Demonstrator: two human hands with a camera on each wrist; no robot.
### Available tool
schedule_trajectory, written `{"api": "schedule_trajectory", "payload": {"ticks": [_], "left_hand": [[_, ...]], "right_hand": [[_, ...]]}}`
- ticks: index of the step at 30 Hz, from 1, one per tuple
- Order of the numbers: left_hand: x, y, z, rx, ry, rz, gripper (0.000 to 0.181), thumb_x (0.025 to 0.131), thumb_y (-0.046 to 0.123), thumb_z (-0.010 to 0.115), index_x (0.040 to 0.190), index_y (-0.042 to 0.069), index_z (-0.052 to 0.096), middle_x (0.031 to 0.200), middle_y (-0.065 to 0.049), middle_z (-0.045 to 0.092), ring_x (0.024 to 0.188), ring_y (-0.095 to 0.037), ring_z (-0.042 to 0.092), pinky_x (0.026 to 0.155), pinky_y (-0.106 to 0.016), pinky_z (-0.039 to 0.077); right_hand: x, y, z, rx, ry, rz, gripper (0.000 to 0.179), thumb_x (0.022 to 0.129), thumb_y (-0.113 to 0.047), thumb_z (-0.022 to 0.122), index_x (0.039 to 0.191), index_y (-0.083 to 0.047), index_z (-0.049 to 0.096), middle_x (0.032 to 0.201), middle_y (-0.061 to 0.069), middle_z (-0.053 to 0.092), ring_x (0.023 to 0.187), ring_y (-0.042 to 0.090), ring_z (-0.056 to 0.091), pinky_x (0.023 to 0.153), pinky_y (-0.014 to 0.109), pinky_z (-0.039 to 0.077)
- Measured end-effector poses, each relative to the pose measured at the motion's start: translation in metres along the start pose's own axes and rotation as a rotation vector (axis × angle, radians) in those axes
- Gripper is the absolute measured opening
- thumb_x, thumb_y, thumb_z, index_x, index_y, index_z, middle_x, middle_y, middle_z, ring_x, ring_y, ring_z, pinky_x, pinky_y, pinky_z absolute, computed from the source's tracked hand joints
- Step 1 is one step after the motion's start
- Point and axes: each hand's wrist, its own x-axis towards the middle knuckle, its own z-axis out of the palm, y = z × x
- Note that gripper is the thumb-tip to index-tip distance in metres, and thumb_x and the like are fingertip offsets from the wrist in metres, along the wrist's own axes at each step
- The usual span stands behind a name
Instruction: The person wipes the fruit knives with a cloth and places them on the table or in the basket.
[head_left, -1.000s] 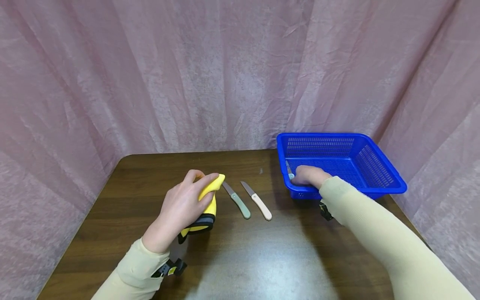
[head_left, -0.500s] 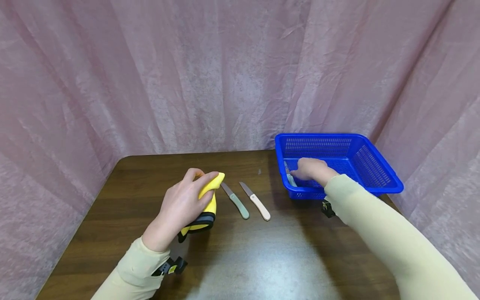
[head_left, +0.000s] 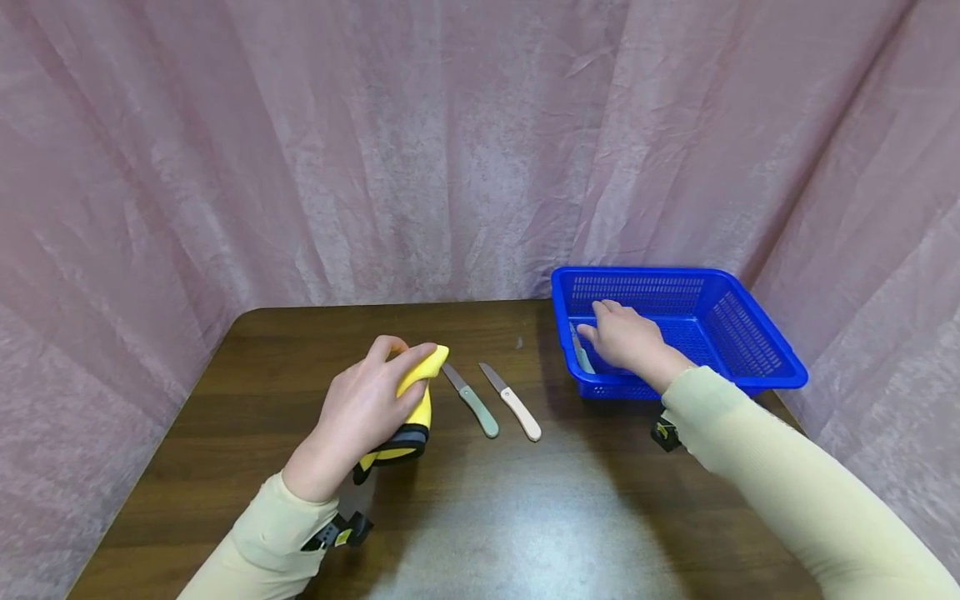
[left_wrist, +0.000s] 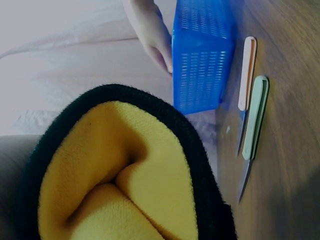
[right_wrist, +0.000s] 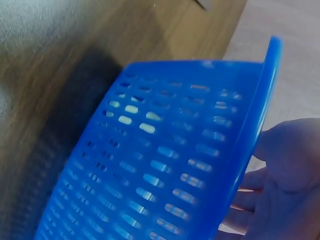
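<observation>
My left hand [head_left: 367, 400] pinches a folded yellow cloth [head_left: 420, 408] with black edging above the left part of the table. The cloth fills much of the left wrist view. My right hand [head_left: 626, 335] is over the blue basket [head_left: 772, 354], its fingers extended and holding nothing. Beside its thumb, a knife with a pale blue handle [head_left: 582, 358] lies along the basket's left wall. Two more knives lie side by side on the table between my hands, blades pointing away: one green-handled knife [head_left: 478, 410] and one cream-handled knife [head_left: 521, 413].
The basket, with slotted walls, stands at the back right of the dark wooden table [head_left: 510, 517]. Pink curtains [head_left: 450, 150] hang behind the table and at its sides. A small pale mark [head_left: 519, 342] shows on the tabletop left of the basket.
My right hand has let go of the pale blue-handled knife inside the basket, its fingers have straightened and it has risen slightly away. My left hand keeps the cloth in place.
</observation>
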Motion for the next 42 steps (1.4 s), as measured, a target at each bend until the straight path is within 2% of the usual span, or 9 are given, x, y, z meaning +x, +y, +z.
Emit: {"api": "schedule_trajectory", "payload": {"ticks": [6,15,31,37,42], "left_hand": [[-0.002,-0.002,-0.002,0.016,-0.004,0.001,0.050,0.100,0.021,0.078,0.150,0.028,0.070,0.131,-0.015,0.062,0.053,-0.020,0.046,0.050,-0.037,0.042],[-0.004,-0.006,-0.006,0.029,-0.005,-0.003,0.050,0.101,0.022,0.077,0.151,0.029,0.070,0.131,-0.016,0.062,0.053,-0.021,0.046,0.051,-0.038,0.043],[-0.012,-0.012,-0.009,0.042,0.005,-0.026,0.049,0.100,0.019,0.075,0.148,0.028,0.071,0.132,-0.017,0.062,0.052,-0.021,0.045,0.049,-0.038,0.041],[-0.014,-0.013,-0.009,0.039,0.019,-0.014,0.048,0.100,0.019,0.075,0.147,0.027,0.072,0.130,-0.017,0.063,0.050,-0.019,0.044,0.048,-0.037,0.040],[-0.014,-0.013,-0.009,0.038,0.013,-0.020,0.049,0.100,0.019,0.075,0.148,0.027,0.071,0.130,-0.017,0.063,0.050,-0.019,0.044,0.048,-0.036,0.040]], "right_hand": [[-0.009,-0.007,0.001,0.007,0.066,-0.047,0.072,0.119,-0.042,0.043,0.169,0.008,0.032,0.174,0.032,0.028,0.160,0.053,0.029,0.125,0.069,0.029],[-0.022,-0.014,0.001,0.016,0.141,-0.113,0.076,0.118,-0.046,0.047,0.169,0.007,0.031,0.176,0.030,0.027,0.162,0.050,0.026,0.129,0.064,0.024],[-0.047,-0.039,0.008,-0.086,0.332,-0.287,0.078,0.112,-0.047,0.062,0.165,0.007,0.042,0.172,0.028,0.037,0.159,0.048,0.037,0.126,0.064,0.031],[-0.058,-0.051,0.013,-0.104,0.379,-0.342,0.078,0.110,-0.047,0.066,0.163,0.006,0.046,0.171,0.025,0.040,0.160,0.045,0.037,0.127,0.063,0.030],[-0.064,-0.059,0.018,-0.108,0.384,-0.367,0.077,0.110,-0.047,0.065,0.164,0.005,0.046,0.172,0.023,0.041,0.161,0.042,0.035,0.129,0.061,0.027]]}}
